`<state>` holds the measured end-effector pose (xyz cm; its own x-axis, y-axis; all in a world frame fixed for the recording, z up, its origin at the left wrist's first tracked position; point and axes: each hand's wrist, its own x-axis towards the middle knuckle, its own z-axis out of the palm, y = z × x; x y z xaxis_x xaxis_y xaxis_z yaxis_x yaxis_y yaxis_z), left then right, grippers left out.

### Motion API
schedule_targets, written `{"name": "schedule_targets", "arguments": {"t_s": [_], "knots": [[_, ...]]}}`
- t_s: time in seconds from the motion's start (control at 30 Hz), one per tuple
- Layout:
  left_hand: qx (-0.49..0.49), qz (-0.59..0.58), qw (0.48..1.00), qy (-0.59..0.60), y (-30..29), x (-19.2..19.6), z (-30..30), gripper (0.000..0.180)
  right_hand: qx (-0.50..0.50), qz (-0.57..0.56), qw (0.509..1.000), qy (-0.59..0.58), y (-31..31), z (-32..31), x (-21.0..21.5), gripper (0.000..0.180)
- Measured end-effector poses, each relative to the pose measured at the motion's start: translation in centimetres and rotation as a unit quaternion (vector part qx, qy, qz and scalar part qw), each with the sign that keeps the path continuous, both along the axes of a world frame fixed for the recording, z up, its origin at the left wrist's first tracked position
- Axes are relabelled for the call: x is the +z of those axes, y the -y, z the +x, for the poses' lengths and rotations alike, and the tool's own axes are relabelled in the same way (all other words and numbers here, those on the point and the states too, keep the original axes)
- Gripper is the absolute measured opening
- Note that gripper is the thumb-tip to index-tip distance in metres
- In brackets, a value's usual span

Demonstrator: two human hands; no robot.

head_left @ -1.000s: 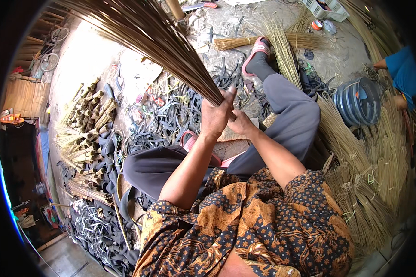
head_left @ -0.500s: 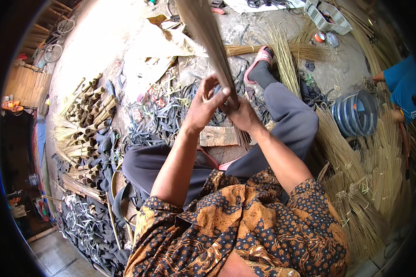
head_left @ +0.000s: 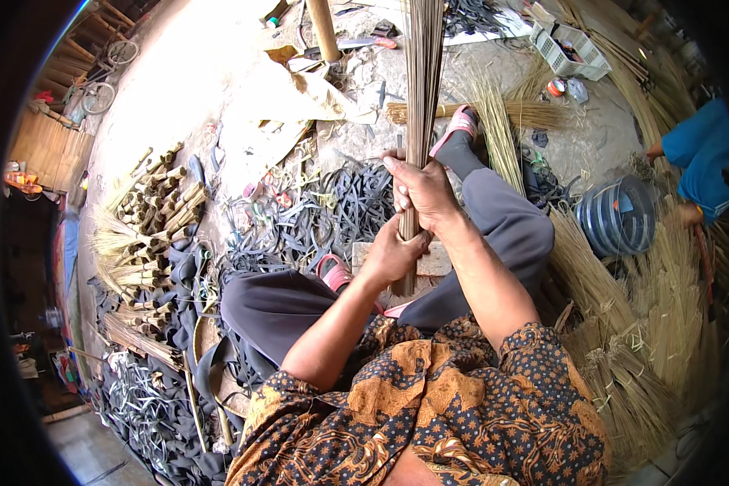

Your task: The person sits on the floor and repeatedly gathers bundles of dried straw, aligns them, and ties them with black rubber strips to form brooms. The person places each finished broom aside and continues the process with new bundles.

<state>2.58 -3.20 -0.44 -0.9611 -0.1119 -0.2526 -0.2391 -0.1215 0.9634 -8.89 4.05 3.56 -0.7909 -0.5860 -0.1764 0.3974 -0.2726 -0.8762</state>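
Note:
A long bundle of thin brown sticks (head_left: 424, 73) stands nearly upright in front of me, its far end running out of the top edge. My right hand (head_left: 431, 193) is wrapped round it, thumb across the front. Just below, my left hand (head_left: 394, 253) also grips the bundle, close to its near end. That end comes down over a wooden block (head_left: 439, 261) between my legs. Dark rubber strips (head_left: 344, 202) lie heaped on the ground beyond the block.
Tied stick bundles (head_left: 158, 211) are piled at the left, above a heap of dark strips (head_left: 150, 397). More loose stalks (head_left: 664, 300) lie at the right, beside a clear plastic coil (head_left: 620, 215) and another person's blue garment (head_left: 705, 154). A knife (head_left: 368, 42) and white crate (head_left: 571, 50) lie farther off.
The bundle has swung from leaning left to nearly upright. My left hand, apart from it or only lightly touching before, has closed round its lower part. My right hand now grips higher up.

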Motion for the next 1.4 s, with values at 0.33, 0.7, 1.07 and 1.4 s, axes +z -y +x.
{"name": "schedule_targets", "arguments": {"t_s": [0.33, 0.7, 1.07, 1.4], "knots": [[-0.005, -0.118, 0.993, -0.001, 1.1, 0.4, 0.2, 0.020, -0.023, 0.024, 0.995, 0.092, 0.2, 0.2, -1.9, 0.023], [-0.056, -0.121, 0.986, 0.105, 2.5, -2.3, -0.6, 0.024, -0.075, -0.034, 0.983, 0.162, 1.1, 0.1, -4.4, 0.029], [-0.031, -0.268, 0.958, 0.098, 5.9, 1.7, -4.0, 0.033, 0.003, -0.108, 0.994, 0.011, 2.7, -3.0, -4.4, 0.066], [-0.035, -0.241, 0.959, 0.144, 15.0, 6.4, -6.3, 0.038, -0.026, 0.493, 0.868, -0.055, -1.6, -8.4, -23.5, 0.042]]}}
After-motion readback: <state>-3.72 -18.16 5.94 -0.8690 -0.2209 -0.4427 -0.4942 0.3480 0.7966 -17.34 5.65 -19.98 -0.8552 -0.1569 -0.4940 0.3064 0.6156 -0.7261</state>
